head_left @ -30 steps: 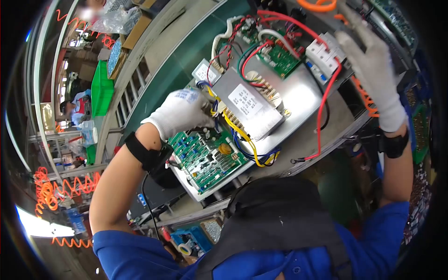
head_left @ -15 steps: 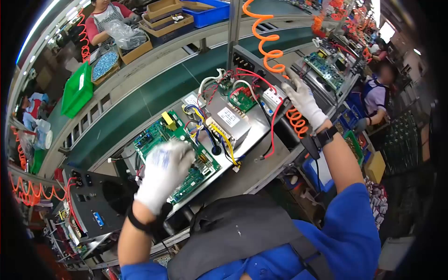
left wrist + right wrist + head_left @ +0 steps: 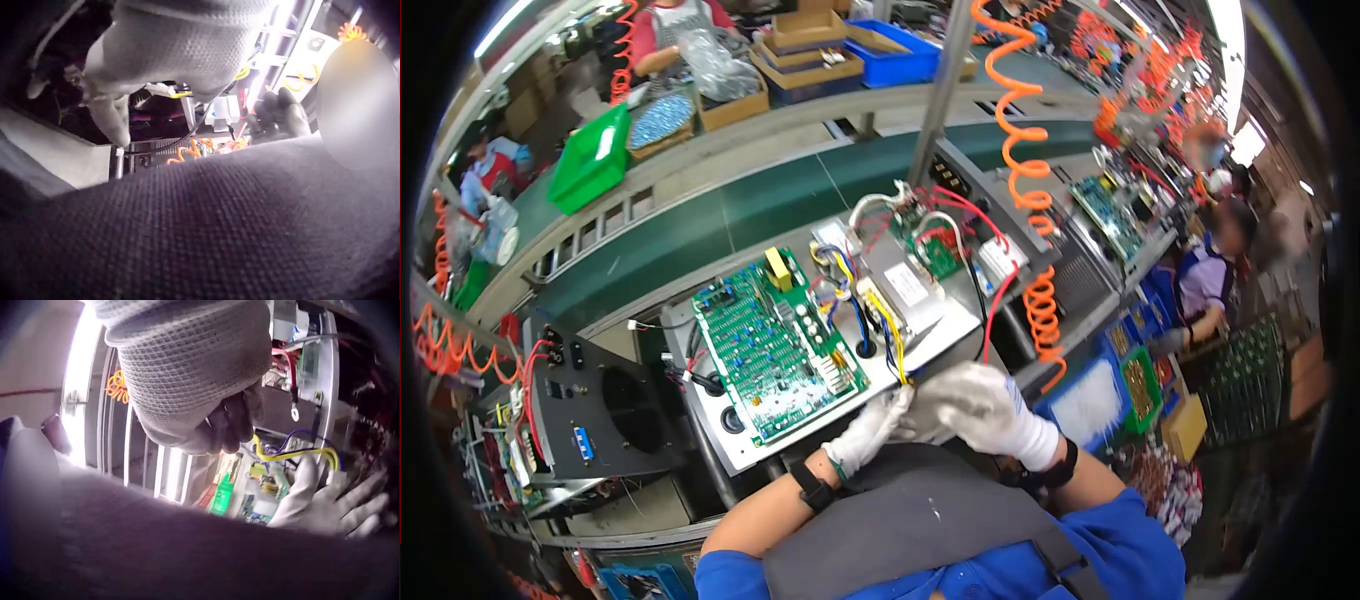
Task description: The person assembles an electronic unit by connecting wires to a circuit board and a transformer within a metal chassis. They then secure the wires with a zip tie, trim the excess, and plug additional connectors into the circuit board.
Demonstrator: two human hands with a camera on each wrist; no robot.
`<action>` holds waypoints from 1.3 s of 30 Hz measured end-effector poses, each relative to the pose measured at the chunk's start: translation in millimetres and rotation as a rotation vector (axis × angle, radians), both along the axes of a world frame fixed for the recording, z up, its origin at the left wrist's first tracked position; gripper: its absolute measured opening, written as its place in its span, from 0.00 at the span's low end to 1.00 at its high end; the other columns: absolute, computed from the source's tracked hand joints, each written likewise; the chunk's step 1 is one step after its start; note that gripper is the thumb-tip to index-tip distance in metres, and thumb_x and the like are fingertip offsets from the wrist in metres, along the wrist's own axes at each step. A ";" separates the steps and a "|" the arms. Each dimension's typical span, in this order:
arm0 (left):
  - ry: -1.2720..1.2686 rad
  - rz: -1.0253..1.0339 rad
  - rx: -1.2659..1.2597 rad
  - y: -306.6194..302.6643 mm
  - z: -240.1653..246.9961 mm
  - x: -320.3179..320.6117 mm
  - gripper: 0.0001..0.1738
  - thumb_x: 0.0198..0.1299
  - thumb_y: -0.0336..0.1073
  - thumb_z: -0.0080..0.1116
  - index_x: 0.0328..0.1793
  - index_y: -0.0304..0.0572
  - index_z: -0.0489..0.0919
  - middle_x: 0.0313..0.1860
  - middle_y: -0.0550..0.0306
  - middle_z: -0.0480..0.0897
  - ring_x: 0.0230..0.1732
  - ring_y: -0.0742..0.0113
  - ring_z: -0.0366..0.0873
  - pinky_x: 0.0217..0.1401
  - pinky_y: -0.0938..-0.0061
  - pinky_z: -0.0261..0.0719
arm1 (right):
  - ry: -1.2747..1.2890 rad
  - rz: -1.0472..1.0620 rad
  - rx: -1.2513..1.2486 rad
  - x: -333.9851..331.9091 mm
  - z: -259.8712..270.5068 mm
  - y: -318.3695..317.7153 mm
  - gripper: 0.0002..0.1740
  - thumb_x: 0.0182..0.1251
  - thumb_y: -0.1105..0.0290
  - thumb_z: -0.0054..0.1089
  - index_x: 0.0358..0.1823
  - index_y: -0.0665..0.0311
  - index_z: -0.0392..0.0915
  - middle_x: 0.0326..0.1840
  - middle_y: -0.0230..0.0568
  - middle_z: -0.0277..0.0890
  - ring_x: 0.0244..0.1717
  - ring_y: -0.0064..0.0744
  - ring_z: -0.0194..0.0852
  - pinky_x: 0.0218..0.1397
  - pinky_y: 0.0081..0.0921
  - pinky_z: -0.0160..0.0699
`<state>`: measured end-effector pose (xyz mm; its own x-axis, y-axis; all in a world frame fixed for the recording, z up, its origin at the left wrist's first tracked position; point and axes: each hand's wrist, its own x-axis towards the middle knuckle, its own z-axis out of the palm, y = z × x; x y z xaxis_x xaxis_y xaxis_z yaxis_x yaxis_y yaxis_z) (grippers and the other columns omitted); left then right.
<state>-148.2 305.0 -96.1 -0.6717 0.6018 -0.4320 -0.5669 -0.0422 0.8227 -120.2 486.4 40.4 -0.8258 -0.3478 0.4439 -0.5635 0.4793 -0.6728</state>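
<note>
Both gloved hands are low, at the front edge of a metal chassis plate (image 3: 960, 325). My left hand (image 3: 868, 430) is beside the white connector (image 3: 338, 480) on a yellow and blue wire bundle (image 3: 897, 340). The right wrist view shows its fingers spread, with the connector overlapping the gap between thumb and forefinger. My right hand (image 3: 990, 412), blurred, hovers just right of it, fingers loosely bent with nothing visible in them. On the plate are a green circuit board (image 3: 765, 345) and a transformer (image 3: 912, 295) with a white label.
Red leads (image 3: 998, 300) hang by a white breaker block (image 3: 1003, 258) at the plate's right. Another dark chassis (image 3: 605, 410) stands left. An orange coiled hose (image 3: 1022, 140) hangs behind. Across the green conveyor (image 3: 775, 195) are a green bin (image 3: 590, 160), boxes and a person.
The left hand has gone from the wires across the circuit board to the plate's front edge. The right hand has come down from the breaker block and hose to beside it. The head view has shifted.
</note>
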 end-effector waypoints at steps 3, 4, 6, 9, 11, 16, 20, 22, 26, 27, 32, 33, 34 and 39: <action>-0.039 -0.188 0.085 -1.2 -12.4 -1.4 0.27 0.71 0.54 0.50 0.57 0.35 0.69 0.45 0.54 0.80 0.38 0.71 0.82 0.38 0.80 0.82 | -0.067 0.152 0.020 -6.9 20.3 12.8 0.12 0.58 0.73 0.63 0.44 0.64 0.82 0.37 0.42 0.84 0.39 0.44 0.83 0.44 0.35 0.79; -0.098 -0.162 -0.008 -6.3 16.7 1.4 0.22 0.71 0.47 0.54 0.56 0.34 0.70 0.41 0.55 0.81 0.36 0.72 0.82 0.36 0.82 0.80 | -0.064 0.182 0.010 -10.2 26.2 20.6 0.11 0.59 0.72 0.63 0.44 0.65 0.83 0.37 0.43 0.84 0.39 0.43 0.83 0.44 0.35 0.79; -0.009 -0.189 -0.154 -26.2 55.1 10.8 0.19 0.68 0.42 0.58 0.55 0.34 0.71 0.37 0.58 0.81 0.34 0.74 0.81 0.33 0.82 0.78 | 0.005 0.170 -0.015 -15.4 45.0 33.4 0.11 0.58 0.72 0.63 0.43 0.65 0.83 0.36 0.43 0.84 0.39 0.43 0.83 0.44 0.35 0.79; 0.253 -0.065 -0.722 -64.0 146.9 28.9 0.12 0.60 0.33 0.63 0.48 0.38 0.78 0.31 0.55 0.83 0.30 0.70 0.83 0.31 0.74 0.78 | 0.025 0.255 -0.075 -28.0 64.6 33.6 0.14 0.58 0.73 0.63 0.46 0.68 0.82 0.39 0.45 0.83 0.41 0.45 0.82 0.46 0.35 0.79; 1.062 0.175 -0.894 -100.6 163.9 45.7 0.12 0.54 0.23 0.61 0.46 0.33 0.80 0.30 0.54 0.84 0.25 0.71 0.81 0.26 0.76 0.77 | 0.131 0.337 -0.089 -46.1 73.2 4.6 0.18 0.59 0.71 0.64 0.51 0.69 0.79 0.45 0.50 0.81 0.46 0.47 0.81 0.50 0.37 0.78; 1.923 0.010 -1.262 -110.8 218.2 43.4 0.07 0.49 0.32 0.67 0.35 0.46 0.80 0.34 0.60 0.83 0.29 0.60 0.80 0.31 0.66 0.76 | -0.094 0.857 0.060 -90.4 46.4 -96.7 0.21 0.75 0.62 0.51 0.60 0.71 0.73 0.53 0.57 0.78 0.56 0.48 0.75 0.64 0.36 0.70; 2.036 0.156 -1.156 -123.9 204.1 31.4 0.10 0.52 0.31 0.67 0.42 0.43 0.82 0.36 0.58 0.82 0.32 0.58 0.79 0.37 0.64 0.77 | -0.791 1.198 0.061 -111.7 42.7 -104.7 0.16 0.76 0.65 0.48 0.53 0.70 0.75 0.35 0.32 0.75 0.40 0.21 0.68 0.48 0.25 0.71; 1.864 0.598 -0.949 -115.3 191.5 24.2 0.10 0.56 0.27 0.63 0.45 0.38 0.81 0.36 0.55 0.82 0.31 0.61 0.79 0.36 0.67 0.78 | -0.632 1.018 0.085 -92.8 54.0 -93.7 0.13 0.73 0.64 0.54 0.46 0.68 0.77 0.30 0.28 0.73 0.31 0.25 0.70 0.38 0.26 0.71; 0.306 0.431 -0.259 -125.1 168.6 48.7 0.27 0.73 0.54 0.49 0.49 0.32 0.78 0.35 0.54 0.83 0.28 0.73 0.80 0.28 0.81 0.78 | 0.190 0.714 0.507 -62.6 55.5 -84.8 0.05 0.64 0.67 0.56 0.35 0.60 0.77 0.31 0.43 0.78 0.39 0.46 0.82 0.41 0.35 0.79; 0.186 0.286 -0.228 -121.1 161.3 51.1 0.31 0.71 0.60 0.47 0.48 0.33 0.78 0.33 0.56 0.82 0.25 0.75 0.78 0.26 0.82 0.77 | 0.417 0.711 0.590 -63.1 40.8 -83.8 0.06 0.59 0.67 0.56 0.36 0.58 0.76 0.30 0.39 0.77 0.36 0.42 0.82 0.40 0.35 0.78; 0.118 0.214 -0.187 -108.5 133.0 48.7 0.18 0.68 0.48 0.59 0.42 0.37 0.80 0.28 0.60 0.81 0.24 0.79 0.76 0.26 0.82 0.74 | 0.408 0.670 0.609 -60.8 22.5 -76.0 0.09 0.61 0.62 0.57 0.38 0.58 0.76 0.28 0.39 0.78 0.35 0.40 0.82 0.37 0.36 0.75; 0.185 0.250 -0.317 -109.0 139.1 52.2 0.16 0.62 0.41 0.66 0.50 0.38 0.81 0.28 0.64 0.81 0.25 0.79 0.75 0.28 0.83 0.72 | 0.245 0.687 0.639 -58.0 35.1 -74.1 0.12 0.63 0.60 0.57 0.40 0.59 0.76 0.29 0.42 0.79 0.36 0.42 0.82 0.38 0.37 0.76; 0.473 0.185 -0.695 -109.0 146.4 52.2 0.15 0.59 0.39 0.68 0.49 0.39 0.82 0.26 0.64 0.82 0.24 0.78 0.78 0.27 0.80 0.74 | 0.089 0.699 0.668 -58.7 45.7 -72.0 0.15 0.65 0.57 0.56 0.42 0.60 0.76 0.30 0.44 0.79 0.36 0.43 0.82 0.39 0.38 0.76; 1.646 0.197 -1.181 -123.7 170.6 52.5 0.14 0.54 0.33 0.59 0.48 0.54 0.81 0.20 0.55 0.78 0.20 0.55 0.77 0.20 0.61 0.70 | -0.486 1.161 0.258 -112.5 5.9 -118.3 0.21 0.77 0.55 0.46 0.47 0.70 0.75 0.32 0.37 0.77 0.35 0.30 0.72 0.42 0.31 0.72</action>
<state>-95.7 181.3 74.5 -0.7649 0.4256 0.4835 0.5377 0.8352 0.1154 -232.7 368.1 46.3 -0.0401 -0.9992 -0.0038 -0.4604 0.0218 -0.8875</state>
